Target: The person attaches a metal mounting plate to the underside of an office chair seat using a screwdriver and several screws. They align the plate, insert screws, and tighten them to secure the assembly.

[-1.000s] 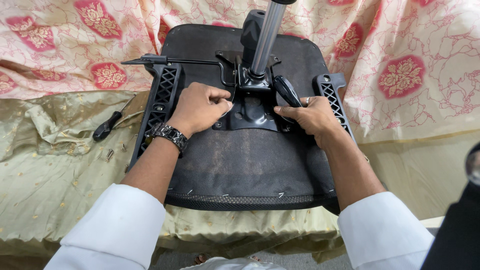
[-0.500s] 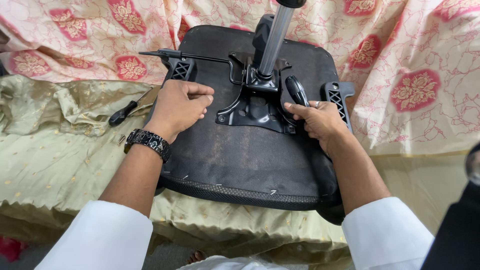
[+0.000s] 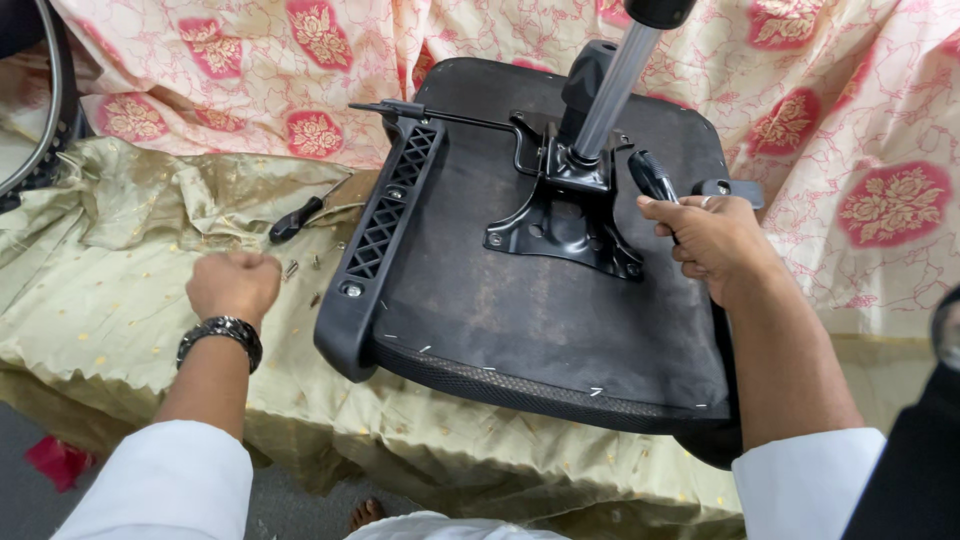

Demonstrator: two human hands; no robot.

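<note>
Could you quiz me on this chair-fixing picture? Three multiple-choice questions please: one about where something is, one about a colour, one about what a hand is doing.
1. Where does the screwdriver lie?
A. On the gold cloth, left of the upturned chair seat
B. On top of the seat
C. On the floor

2. What colour is the metal plate bolted to the seat?
A. Red
B. Black
C. White

3. What is the right hand doing?
A. Lying flat and open
B. Gripping a black handle
C. Holding a cup

Answers: 1 A, it rests on the cloth; 2 B, plainly black; 3 B, fingers wrap the handle.
</note>
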